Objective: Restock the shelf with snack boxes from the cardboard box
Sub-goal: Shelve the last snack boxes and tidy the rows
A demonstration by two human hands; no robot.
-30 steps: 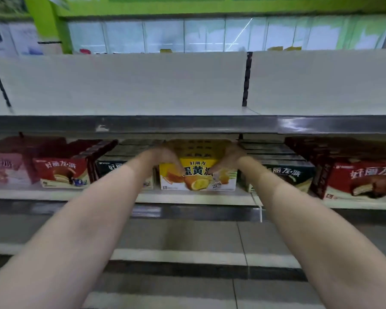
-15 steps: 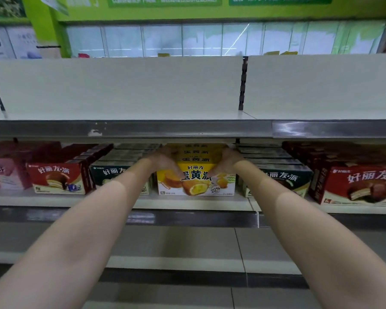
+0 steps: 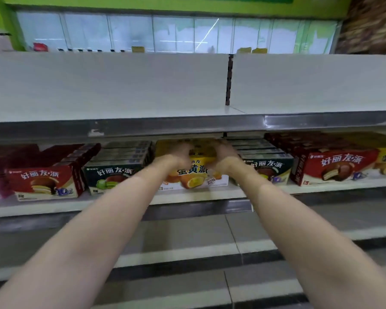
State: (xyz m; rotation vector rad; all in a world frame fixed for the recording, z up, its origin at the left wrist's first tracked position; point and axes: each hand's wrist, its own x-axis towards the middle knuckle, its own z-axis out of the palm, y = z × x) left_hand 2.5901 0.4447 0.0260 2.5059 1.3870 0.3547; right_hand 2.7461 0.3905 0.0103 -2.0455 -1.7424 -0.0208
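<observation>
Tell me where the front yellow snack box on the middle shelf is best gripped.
Probably by its two top front corners, from the aisle side. The yellow box stands upright, wedged between dark boxes either side with a shelf low overhead, so only its front is free. The left hand and right hand are there.

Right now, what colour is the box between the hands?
Yellow box, white strip along the bottom; head view shows it.
</observation>
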